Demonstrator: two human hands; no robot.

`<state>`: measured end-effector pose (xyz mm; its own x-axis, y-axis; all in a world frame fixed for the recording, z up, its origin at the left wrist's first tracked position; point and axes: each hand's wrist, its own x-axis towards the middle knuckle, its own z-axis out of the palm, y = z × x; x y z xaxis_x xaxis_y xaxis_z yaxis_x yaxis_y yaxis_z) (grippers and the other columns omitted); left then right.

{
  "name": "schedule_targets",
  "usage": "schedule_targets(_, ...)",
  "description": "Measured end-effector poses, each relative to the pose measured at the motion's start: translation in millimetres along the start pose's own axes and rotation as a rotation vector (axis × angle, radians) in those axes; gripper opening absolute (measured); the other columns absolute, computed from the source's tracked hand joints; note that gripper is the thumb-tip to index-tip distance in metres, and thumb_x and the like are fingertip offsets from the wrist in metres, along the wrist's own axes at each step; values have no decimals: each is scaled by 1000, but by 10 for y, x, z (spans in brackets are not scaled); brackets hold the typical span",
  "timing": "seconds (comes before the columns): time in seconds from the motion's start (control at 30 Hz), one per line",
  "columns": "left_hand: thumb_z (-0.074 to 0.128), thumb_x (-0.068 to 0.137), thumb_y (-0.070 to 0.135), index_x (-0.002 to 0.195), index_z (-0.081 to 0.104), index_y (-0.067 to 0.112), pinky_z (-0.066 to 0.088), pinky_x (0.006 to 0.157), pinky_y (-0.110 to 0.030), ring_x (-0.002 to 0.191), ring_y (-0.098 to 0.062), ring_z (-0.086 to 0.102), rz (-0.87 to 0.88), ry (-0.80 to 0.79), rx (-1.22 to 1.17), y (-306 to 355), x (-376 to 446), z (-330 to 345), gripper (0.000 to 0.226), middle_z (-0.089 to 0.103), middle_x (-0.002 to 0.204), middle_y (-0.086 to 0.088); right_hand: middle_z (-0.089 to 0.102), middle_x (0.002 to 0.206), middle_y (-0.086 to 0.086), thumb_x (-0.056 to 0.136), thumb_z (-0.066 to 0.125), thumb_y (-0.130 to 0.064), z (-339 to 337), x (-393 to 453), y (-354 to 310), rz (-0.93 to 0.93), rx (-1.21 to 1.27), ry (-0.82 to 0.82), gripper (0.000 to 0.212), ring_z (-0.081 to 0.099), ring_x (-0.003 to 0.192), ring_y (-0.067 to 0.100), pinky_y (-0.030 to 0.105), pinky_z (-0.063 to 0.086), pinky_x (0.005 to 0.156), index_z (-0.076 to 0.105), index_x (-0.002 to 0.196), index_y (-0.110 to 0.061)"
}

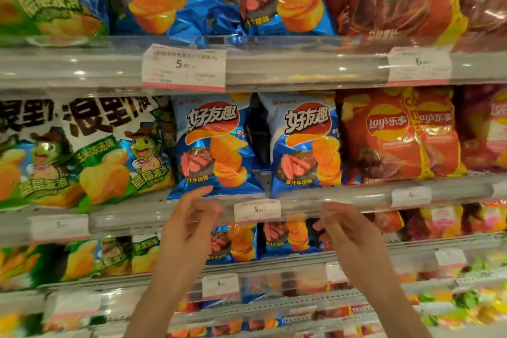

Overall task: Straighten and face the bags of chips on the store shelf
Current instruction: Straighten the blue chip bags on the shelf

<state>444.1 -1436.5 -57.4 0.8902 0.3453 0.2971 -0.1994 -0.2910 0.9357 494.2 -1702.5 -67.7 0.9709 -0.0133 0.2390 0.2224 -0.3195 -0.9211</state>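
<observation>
Shelves [301,74] of chip bags [214,145] fill the view; left hand [189,217] and right hand [345,230] hover released, grasping nothing.

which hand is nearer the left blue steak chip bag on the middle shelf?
Left. The left hand is just below the left blue steak bag, fingertips at its bottom edge. The right hand is below the neighbouring blue bag, further right.

two blue chip bags [216,143] [304,143] sit upright on the middle shelf [343,195], small gap between them, left hand [189,217] and right hand [345,230] both empty just below, fingers loose
</observation>
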Motion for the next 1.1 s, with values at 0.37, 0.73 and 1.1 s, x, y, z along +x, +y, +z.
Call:
schedule_targets(0.37, 53, 90, 46, 122, 62, 36, 55, 88, -40, 94, -8, 72, 7, 169, 53, 141, 40, -158, 34, 75, 99, 7, 76, 83, -10, 93, 56, -38, 110, 218, -218, -59, 90, -112, 19, 70, 79, 4, 24, 51, 75, 66, 107, -31)
schedule_targets(0.73, 57, 101, 21, 133, 50, 36, 43, 109, -44, 133, -15, 49, 179, 151, 152, 121, 599, -213, 36, 48, 139, 12, 75, 90, -15, 98, 59, -21, 529, 342, -703, -118, 38, -109, 16, 69, 89, 0, 10, 50, 75, 69, 108, -29)
schedule_targets(1.1, 51, 102, 42, 160, 13, 20, 34, 116, -45, 142, -32, 38, -30, 62, 167, 259, 1253, -52, 73, 35, 157, -13, 48, 145, 13, 87, 55, -67, 1663, 1129, -1026, 4, -59, -30, 87, 43, 138, 30, 49, 37, 113, 38, 149, -10)
